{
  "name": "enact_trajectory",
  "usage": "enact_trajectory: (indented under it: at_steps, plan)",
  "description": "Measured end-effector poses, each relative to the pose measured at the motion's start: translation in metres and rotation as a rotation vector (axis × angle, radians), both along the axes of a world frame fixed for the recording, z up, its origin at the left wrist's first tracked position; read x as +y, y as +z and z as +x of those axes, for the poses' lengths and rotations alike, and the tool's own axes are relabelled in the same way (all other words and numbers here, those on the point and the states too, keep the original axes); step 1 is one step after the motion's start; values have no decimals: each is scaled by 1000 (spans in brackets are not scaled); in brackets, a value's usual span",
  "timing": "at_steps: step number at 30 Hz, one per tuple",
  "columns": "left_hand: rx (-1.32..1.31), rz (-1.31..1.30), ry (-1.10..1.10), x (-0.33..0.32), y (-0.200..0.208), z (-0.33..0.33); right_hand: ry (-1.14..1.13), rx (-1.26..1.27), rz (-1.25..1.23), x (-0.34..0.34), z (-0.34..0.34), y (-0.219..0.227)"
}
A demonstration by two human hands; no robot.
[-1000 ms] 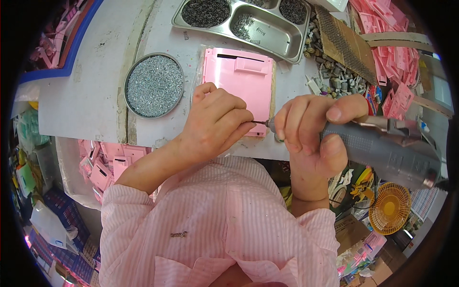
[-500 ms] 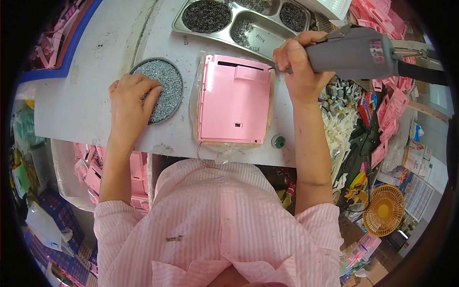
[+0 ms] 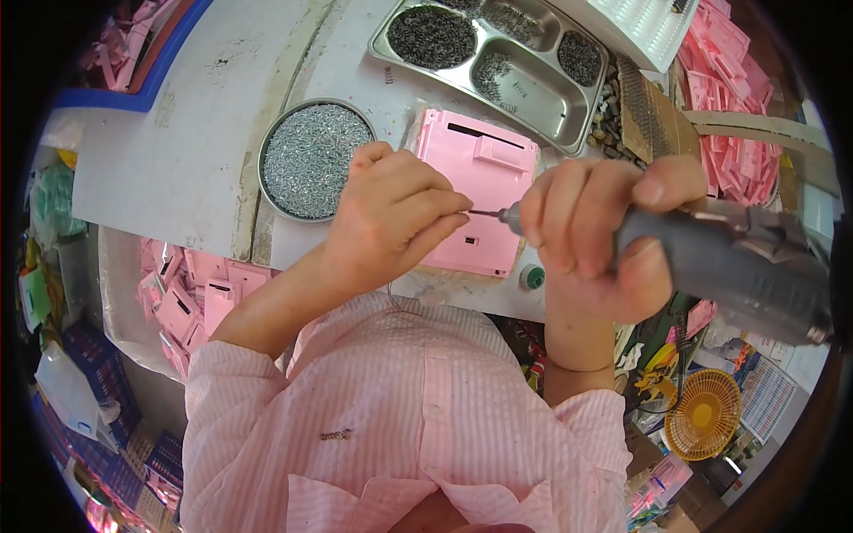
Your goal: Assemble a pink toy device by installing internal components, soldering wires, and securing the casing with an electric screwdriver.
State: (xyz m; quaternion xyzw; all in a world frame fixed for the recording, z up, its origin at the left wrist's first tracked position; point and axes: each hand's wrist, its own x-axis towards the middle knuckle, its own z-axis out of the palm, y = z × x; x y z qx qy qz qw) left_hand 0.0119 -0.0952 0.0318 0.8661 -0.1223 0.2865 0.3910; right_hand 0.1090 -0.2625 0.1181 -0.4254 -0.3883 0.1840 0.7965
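My right hand grips a grey electric screwdriver, its thin bit pointing left. At the tip of that bit, my left hand pinches with thumb and fingertips; whatever lies between them is too small to make out, though a screw dish is close by. Both hands hover above a pink plastic panel with a long slot near its far edge, lying on a plastic-wrapped pad. Beside my left hand stands a round metal dish full of small silvery screws.
A steel compartment tray with dark springs is at the back. A small green round object sits right of the panel. Pink parts fill a box at lower left and a heap at right. A yellow basket is lower right.
My left hand has left the screw dish and moved right to the screwdriver's tip. My right hand has brought the screwdriver down and nearer, its bit now meeting the left fingertips.
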Motion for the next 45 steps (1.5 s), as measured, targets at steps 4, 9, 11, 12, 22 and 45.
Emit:
enact_trajectory:
  at_steps: [4,9,11,12,22,45]
  plan:
    - [-4,-8,-1,3,-6,-6,1,111,15,10,-17,-5]
    - [3,78,147,20,-3,-14,30,69,64,31,-11,-16]
    - [47,83,315,40,-3,-14,-30,19,74,39,3,-21]
    - [185,179,332,54,-7,-19,-74,-10,72,41,10,-24]
    - [318,352,437,93,-27,-23,-42,-48,75,56,25,-33]
    - [145,364,-91,50,-23,-16,-251,-21,-66,88,43,-57]
